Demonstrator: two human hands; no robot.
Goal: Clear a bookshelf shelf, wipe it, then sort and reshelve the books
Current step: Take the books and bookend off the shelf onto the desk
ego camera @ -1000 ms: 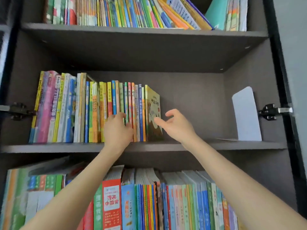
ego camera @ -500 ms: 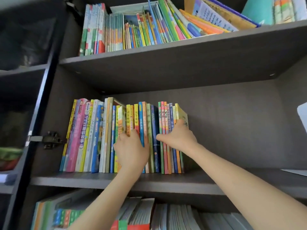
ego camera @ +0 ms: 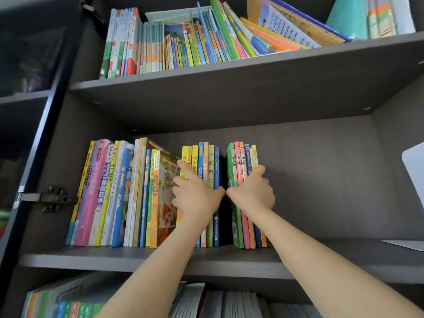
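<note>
Gripping anything on the middle shelf (ego camera: 321,255), is the left hand (ego camera: 197,198)?

Yes. It is reaching up from below the shelf board with the forearm stretched straight, and it is clasping the yellow-to-navy bundle (ego camera: 207,166) of upright books. The fingers are tucking in at the bundle's left side, the index finger is pointing up along a yellow spine, and the thumb is lying across toward the navy spine.

And the right hand (ego camera: 252,193)?

It is coming up over the shelf's front edge from the lower right and pinching the green-and-pink bundle (ego camera: 238,161), thumb on the green side, fingers curling round the far right side. The two thumbs are almost touching.

Where are those bundles standing?

Both are standing upright on the shelf, about mid-length, with a dark gap showing between them.

Anything else sitting on that shelf?

A row of books (ego camera: 107,191) is filling its left end, a picture book (ego camera: 166,180) at the row's right is showing its cover, and a white bookend (ego camera: 414,173) is standing at the shelf's right end, well apart from the hands.
</note>
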